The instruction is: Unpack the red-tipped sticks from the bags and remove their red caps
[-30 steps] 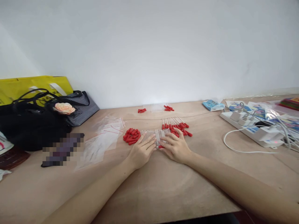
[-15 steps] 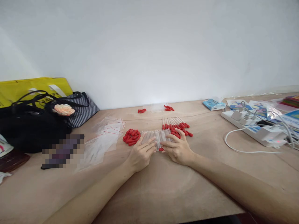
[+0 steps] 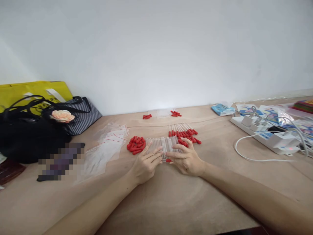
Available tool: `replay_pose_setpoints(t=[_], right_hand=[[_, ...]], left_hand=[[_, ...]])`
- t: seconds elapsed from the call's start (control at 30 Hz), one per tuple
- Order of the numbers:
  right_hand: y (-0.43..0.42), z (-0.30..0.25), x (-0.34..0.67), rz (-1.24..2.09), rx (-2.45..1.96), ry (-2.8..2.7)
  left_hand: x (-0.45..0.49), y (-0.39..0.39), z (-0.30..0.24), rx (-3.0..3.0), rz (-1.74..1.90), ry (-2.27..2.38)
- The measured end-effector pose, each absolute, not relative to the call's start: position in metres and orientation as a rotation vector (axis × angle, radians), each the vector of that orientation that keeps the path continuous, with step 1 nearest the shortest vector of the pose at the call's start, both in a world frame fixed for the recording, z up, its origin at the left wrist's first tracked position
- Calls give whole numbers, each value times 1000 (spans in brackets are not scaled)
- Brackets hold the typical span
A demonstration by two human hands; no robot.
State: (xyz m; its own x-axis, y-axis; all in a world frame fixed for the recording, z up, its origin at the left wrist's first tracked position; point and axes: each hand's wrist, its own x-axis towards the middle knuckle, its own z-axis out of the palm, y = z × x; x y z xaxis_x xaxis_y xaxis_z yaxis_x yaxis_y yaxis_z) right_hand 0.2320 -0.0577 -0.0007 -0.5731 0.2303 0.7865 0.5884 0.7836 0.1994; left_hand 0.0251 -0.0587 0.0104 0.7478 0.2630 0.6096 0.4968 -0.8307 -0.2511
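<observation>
Between my two hands, near the table's middle, lies a glass dropper tube (image 3: 164, 161) with a red rubber bulb (image 3: 168, 160) at its right end. My left hand (image 3: 148, 164) is closed on the tube, fingertips together. Closed at the bulb is my right hand (image 3: 187, 160), its thumb beside it and fingers stretched over the glass. Just beyond my fingers a row of clear glass tubes (image 3: 162, 142) lies side by side. Loose red bulbs (image 3: 136, 145) are heaped left of the row. Behind my right hand, droppers with red bulbs (image 3: 183, 132) lie fanned out.
Clear zip bags (image 3: 105, 153) lie on the left, near black and striped bags (image 3: 80, 114). A white power strip (image 3: 266, 135) with plugs and a looping cable sits right. A tissue pack (image 3: 222, 109) and more droppers (image 3: 176, 113) lie toward the wall.
The tube and red bulb have come slightly nearer to me, and more of the glass shows between my hands. The view has shifted a little.
</observation>
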Motion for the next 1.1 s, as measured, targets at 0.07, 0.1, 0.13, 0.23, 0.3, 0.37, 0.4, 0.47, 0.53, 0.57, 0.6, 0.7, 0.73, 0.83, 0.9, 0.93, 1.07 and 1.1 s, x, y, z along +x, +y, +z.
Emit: replay_pose_setpoints(t=[0.07,0.1,0.13,0.23,0.3,0.37,0.4,0.47,0.53,0.57,0.6,0.7,0.73,0.83,0.9,0.93,1.07,1.1], right_hand=[[-58,-1,233,-545,-589,-2183],[-58,-1,233,-525,-584,-2192],[-58,-2,233,-504,-580,-2201],[-59,-3,235,-436,-574,-2220],[-57,-3,239,-392,-581,-2227],[-54,-2,247,-345,-630,-2215],[-51,0,253,-318,-677,-2196],[-44,2,264,-248,-808,-2116],[-36,5,275,-151,-935,-2028],[-31,7,280,-98,-998,-1988],[-27,8,285,-48,-1065,-1948],[-17,11,297,62,-1311,-1820],[-15,12,301,90,-1406,-1770],[-11,14,313,181,-1658,-1642],[-9,15,319,235,-1769,-1628],[-8,15,321,255,-1812,-1643],[-4,11,325,313,-1943,-1648],[-3,10,326,324,-1967,-1627]], left_hand=[[26,-59,10,-2551,-814,-588],[26,-60,10,-2553,-818,-592],[27,-60,10,-2555,-822,-598],[27,-62,11,-2552,-818,-598],[24,-61,11,-2543,-829,-595],[17,-59,10,-2522,-869,-634],[13,-58,10,-2510,-898,-685],[6,-57,11,-2495,-961,-851],[2,-57,13,-2507,-1024,-1069],[2,-57,14,-2524,-1053,-1179],[3,-56,16,-2542,-1081,-1282],[13,-51,22,-2584,-1120,-1567],[18,-47,25,-2595,-1119,-1664],[31,-32,34,-2692,-1012,-1941],[39,-20,39,-2750,-824,-2095],[42,-14,42,-2749,-731,-2153],[54,2,48,-2653,-563,-2253],[56,4,48,-2627,-534,-2265]])
